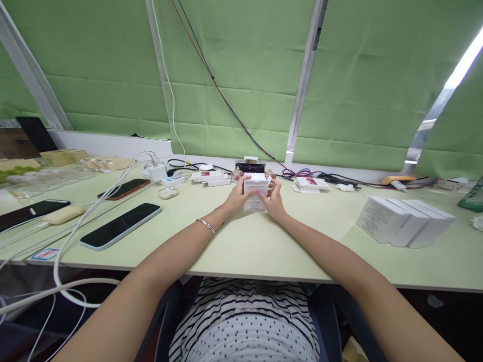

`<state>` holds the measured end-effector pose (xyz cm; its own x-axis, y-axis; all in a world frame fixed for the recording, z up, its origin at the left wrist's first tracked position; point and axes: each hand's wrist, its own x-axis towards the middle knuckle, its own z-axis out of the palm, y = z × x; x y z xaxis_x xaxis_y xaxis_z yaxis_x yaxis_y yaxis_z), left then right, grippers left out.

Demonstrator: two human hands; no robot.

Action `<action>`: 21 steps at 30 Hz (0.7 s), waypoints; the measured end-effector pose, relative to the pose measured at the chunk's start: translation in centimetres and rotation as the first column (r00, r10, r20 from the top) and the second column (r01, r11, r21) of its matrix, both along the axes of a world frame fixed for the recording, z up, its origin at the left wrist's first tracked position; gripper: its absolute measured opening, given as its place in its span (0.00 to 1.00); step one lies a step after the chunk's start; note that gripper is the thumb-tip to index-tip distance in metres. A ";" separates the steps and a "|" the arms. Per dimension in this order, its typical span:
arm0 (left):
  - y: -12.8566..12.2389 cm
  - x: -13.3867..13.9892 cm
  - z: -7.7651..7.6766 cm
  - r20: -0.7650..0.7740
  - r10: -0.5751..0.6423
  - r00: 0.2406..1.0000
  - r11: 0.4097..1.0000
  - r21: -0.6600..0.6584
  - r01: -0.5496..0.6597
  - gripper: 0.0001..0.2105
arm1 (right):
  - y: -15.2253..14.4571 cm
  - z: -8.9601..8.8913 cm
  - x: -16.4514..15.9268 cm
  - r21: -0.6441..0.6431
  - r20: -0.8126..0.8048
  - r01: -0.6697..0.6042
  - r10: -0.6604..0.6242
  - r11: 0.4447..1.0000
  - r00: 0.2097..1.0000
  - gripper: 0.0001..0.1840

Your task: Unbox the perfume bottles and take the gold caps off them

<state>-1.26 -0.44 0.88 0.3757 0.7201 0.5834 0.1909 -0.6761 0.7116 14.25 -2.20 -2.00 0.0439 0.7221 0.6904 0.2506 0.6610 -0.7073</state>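
A small white box [255, 202] with fine grey print stands upright between my hands, near the middle of the table. My left hand [236, 197] grips its left side, the thumb lying across the printed face. On the other side my right hand [274, 200] holds the box's right edge, its thumb also on the front. The top of the box shows as a pale flap or lid; whether it is closed I cannot tell. Right behind it sits a dark box with white lettering [250, 167], partly hidden by my hands and the white box.
White printed boxes [385, 221] stand in a row at the right. To the left lie a light-blue-cased phone [121, 226], another phone [124, 188] and white cables [75, 236]. Flattened small cartons [310, 184] and bundled wires [294, 173] line the back edge.
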 end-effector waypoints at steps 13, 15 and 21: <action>0.3 0.5 -0.1 0.165 0.165 0.972 0.958 0.208 -0.198 0.20 | -0.1 0.2 -0.1 -0.009 -0.005 0.010 -0.010 1.000 1.000 0.27; 0.6 0.4 -0.2 0.156 0.238 0.959 0.895 0.348 -0.279 0.16 | -0.1 0.2 -0.1 -0.008 -0.006 0.008 -0.008 1.000 1.000 0.27; 1.1 0.2 -0.4 0.113 0.337 0.935 0.784 0.515 -0.345 0.10 | -0.1 0.1 -0.1 -0.010 -0.008 0.017 -0.017 1.000 1.000 0.27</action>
<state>-1.04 0.63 0.53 0.1525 0.3879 0.9090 0.4726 -0.8364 0.2776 14.15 -2.27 -1.90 0.0619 0.7281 0.6827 0.2555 0.6497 -0.7160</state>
